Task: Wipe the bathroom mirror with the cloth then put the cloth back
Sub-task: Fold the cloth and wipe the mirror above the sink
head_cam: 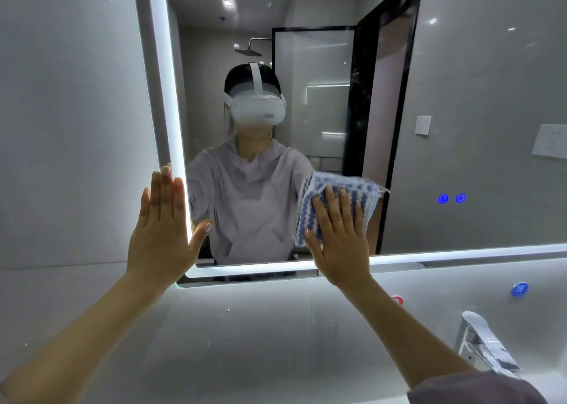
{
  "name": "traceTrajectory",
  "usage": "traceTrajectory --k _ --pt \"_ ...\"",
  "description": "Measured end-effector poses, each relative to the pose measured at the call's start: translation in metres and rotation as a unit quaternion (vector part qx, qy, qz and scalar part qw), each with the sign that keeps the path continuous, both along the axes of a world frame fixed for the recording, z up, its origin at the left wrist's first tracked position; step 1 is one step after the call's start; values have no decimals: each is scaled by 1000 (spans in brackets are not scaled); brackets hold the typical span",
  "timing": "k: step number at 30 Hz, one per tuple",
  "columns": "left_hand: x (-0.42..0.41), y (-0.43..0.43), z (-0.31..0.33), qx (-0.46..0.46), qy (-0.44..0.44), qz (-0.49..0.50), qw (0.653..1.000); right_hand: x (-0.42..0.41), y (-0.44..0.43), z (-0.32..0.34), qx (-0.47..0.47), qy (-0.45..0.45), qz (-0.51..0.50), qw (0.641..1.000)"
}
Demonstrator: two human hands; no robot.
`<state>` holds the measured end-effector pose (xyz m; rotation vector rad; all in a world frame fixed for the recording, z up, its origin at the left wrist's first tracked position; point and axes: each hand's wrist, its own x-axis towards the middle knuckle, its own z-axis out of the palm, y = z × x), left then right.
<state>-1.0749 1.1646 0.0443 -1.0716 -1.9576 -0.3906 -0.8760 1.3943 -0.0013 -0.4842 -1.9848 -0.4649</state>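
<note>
The bathroom mirror (460, 112) fills the upper right of the head view, with a lit white strip along its left and bottom edges. My right hand (339, 238) presses a folded blue-and-white patterned cloth (340, 189) flat against the lower part of the glass, fingers straight and spread. My left hand (162, 219) lies flat with straight fingers over the mirror's lit left edge and the grey wall beside it. The glass reflects a person in a grey hoodie wearing a white headset.
A chrome tap (484, 345) stands at the lower right below the mirror. Two blue touch icons (451, 198) glow on the glass at right. Grey wall tiles (61, 127) surround the mirror. A blue round mark (519, 289) and a red one (396, 299) show below the mirror.
</note>
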Motion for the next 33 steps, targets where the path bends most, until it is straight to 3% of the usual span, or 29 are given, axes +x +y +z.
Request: traceTrajectory --k 7,15,33 --pt "0 1 0 6 5 -3 1000 19 9 -64 -22 -35 -4 999" --pt "0 1 -1 4 6 -3 1000 25 8 -66 -30 -42 1 999" --pt "5 -3 2 -10 -22 -12 1000 24 29 135 27 -22 -56 998"
